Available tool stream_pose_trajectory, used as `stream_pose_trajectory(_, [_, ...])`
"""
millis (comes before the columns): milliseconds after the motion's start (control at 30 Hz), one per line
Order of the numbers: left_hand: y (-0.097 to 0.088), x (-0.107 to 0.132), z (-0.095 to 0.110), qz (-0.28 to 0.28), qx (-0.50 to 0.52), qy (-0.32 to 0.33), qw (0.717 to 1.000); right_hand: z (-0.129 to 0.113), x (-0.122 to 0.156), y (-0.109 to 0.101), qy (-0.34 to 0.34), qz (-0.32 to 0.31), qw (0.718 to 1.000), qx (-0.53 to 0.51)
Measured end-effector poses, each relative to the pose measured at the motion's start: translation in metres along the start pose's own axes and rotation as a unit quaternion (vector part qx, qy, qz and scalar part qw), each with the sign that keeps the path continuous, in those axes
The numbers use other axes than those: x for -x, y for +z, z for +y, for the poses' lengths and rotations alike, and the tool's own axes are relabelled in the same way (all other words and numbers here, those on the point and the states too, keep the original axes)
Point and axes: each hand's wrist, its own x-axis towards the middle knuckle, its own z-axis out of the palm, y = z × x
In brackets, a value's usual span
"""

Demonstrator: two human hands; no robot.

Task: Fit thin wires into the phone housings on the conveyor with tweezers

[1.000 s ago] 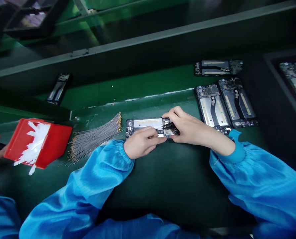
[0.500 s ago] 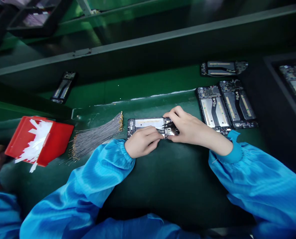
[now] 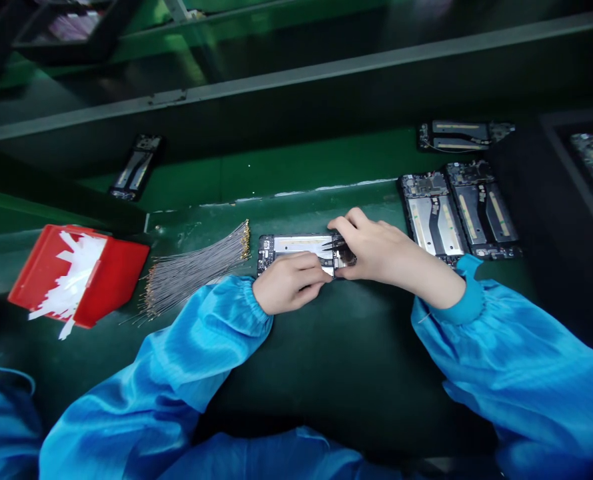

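Note:
An opened phone point(image 3: 296, 244) lies lengthwise on the green bench, its metal plate and circuit parts showing. My left hand point(image 3: 292, 283) bends over the phone's near edge, fingers closed together and pressed on it, covering part of the frame. At the phone's right end is my right hand point(image 3: 376, 252), thumb at the near edge and index finger arched over the far side. Dark tweezers point(image 3: 332, 245) stick out from under this hand, tips pointing left above the phone. Most of the tweezers is hidden by the palm.
Left of the phone lies a bundle of thin grey cables point(image 3: 201, 267). Beyond it is a red bin point(image 3: 119, 277) with white strips point(image 3: 79, 273). Opened phones point(image 3: 435, 217) lie at the right, another point(image 3: 136, 167) back left. A co-worker's blue sleeve point(image 3: 6, 413) shows lower left.
The tweezer tips show more clearly above the phone, while both hands stay at it. The co-worker's hand at the left has mostly gone from view. The camera has shifted slightly.

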Motion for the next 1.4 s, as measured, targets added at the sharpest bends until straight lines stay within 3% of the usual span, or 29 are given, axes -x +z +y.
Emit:
stream_pose_trajectory(200, [0.001, 0.001, 0.001, 0.009, -0.014, -0.004, 1.0, -0.007, -0.001, -0.002, -0.032, 0.001, 0.999, -0.003])
stream_pose_trajectory(400, [0.003, 0.001, 0.002, 0.045, -0.035, -0.076, 0.995, 0.009, -0.001, 0.009, -0.091, 0.029, 0.991, -0.097])
stream_pose_trajectory(933, [0.004, -0.002, 0.003, 0.043, 0.034, -0.194, 0.979, -0.005, -0.006, -0.002, -0.103, 0.003, 0.995, 0.015])
stream_pose_trajectory(1167, [0.003, 0.004, 0.0, 0.018, 0.161, -0.151, 0.975, -0.007, -0.007, -0.001, -0.073, -0.019, 0.997, -0.024])
stream_pose_trajectory(1400, [0.001, 0.003, 0.0, -0.021, 0.156, -0.117, 0.981, -0.006, -0.006, -0.003, -0.061, -0.035, 0.997, -0.044])
